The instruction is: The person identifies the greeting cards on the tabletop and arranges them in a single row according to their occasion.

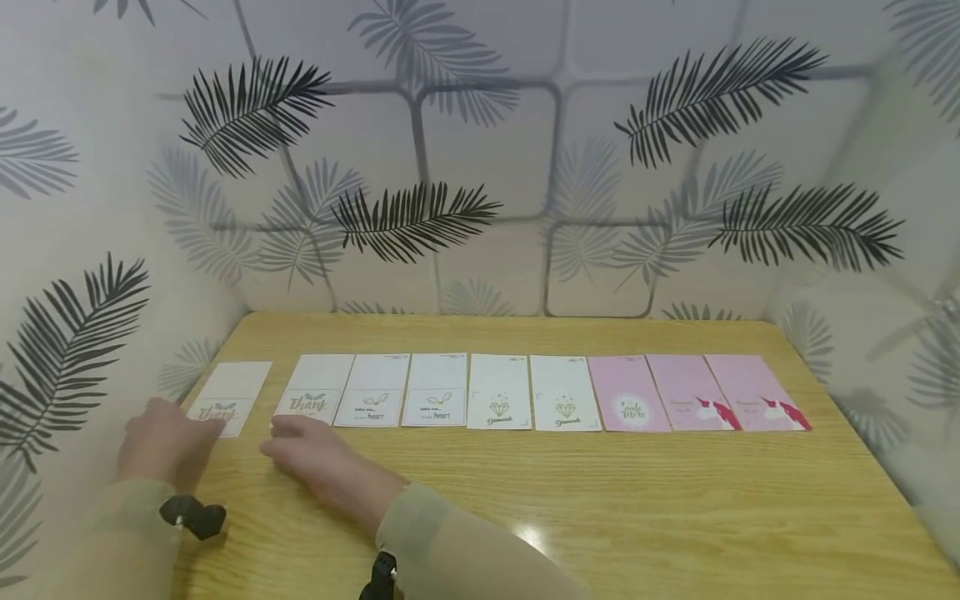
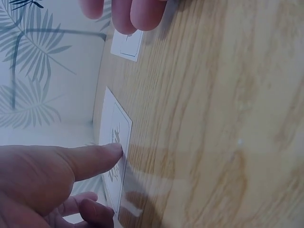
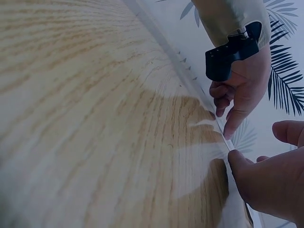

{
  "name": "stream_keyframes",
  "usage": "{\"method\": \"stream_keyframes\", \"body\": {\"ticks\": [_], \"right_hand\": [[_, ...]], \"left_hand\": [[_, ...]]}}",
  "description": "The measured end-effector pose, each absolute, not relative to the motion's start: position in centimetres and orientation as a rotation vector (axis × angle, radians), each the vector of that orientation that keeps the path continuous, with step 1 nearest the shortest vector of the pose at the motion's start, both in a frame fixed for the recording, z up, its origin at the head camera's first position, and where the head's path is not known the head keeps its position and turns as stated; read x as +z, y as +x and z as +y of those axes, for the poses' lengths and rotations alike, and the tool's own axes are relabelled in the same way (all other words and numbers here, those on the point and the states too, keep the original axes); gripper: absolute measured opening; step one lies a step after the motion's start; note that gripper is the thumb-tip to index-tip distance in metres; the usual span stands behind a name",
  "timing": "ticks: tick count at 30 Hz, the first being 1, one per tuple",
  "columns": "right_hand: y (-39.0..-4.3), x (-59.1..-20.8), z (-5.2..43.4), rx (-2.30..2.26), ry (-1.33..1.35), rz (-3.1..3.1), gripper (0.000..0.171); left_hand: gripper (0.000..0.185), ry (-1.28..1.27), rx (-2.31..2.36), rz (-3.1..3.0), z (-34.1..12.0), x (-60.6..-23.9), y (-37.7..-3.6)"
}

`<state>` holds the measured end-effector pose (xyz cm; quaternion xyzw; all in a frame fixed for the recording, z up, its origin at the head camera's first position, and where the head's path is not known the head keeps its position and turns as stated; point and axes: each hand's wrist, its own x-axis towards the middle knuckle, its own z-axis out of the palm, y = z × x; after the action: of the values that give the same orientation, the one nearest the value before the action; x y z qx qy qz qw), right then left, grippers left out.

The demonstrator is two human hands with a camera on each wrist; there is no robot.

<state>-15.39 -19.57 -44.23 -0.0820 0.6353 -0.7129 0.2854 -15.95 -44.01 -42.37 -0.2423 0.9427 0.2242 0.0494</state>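
Both hands lie flat, fingers relaxed: left hand point(image 1: 167, 443) hides its card's point(image 1: 231, 395) corner, right hand point(image 1: 318, 461) touches another.

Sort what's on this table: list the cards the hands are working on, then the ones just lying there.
In hand:
- leftmost thank card, touched by left hand
- second thank card, at right hand

Lying about:
- heart cards
- diamond cards
- pink cards

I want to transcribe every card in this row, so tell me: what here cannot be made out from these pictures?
- Small print on the take me heart cards and diamond cards: too small in the head view.
- Leftmost thank card: its near edge is hidden by the left hand.
- Second thank card: its lower edge is hidden by the right hand.
- Pink cards: blurred text.
- Both wrist views: cards seen edge-on, print unreadable.
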Motion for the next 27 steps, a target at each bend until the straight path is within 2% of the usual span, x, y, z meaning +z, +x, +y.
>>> {"method": "stream_keyframes", "body": {"ticks": [4, 9, 14, 21, 27], "right_hand": [[-15.4, -44.3, -19.6, -1.914, -0.217, 1.684, 0.050], [-15.5, -44.3, -19.6, -1.924, -0.193, 1.709, 0.048], [-15.5, -44.4, -19.7, -1.936, -0.183, 1.704, 0.046], [-15.6, -44.2, -20.0, -1.916, -0.217, 1.719, 0.047], [-15.8, -43.9, -20.4, -1.907, -0.222, 1.716, 0.046]], "left_hand": [[0.093, -0.727, 0.738, 2.857, -44.0, -42.3, -15.9], [0.082, -0.655, 0.694, 2.880, -44.4, -42.5, -16.0], [0.079, -0.694, 0.714, 2.897, -44.5, -42.8, -15.9], [0.042, -0.740, 0.838, 2.925, -45.2, -43.2, -15.4], [0.053, -0.785, 0.963, 2.907, -45.5, -43.0, -15.5]]}}
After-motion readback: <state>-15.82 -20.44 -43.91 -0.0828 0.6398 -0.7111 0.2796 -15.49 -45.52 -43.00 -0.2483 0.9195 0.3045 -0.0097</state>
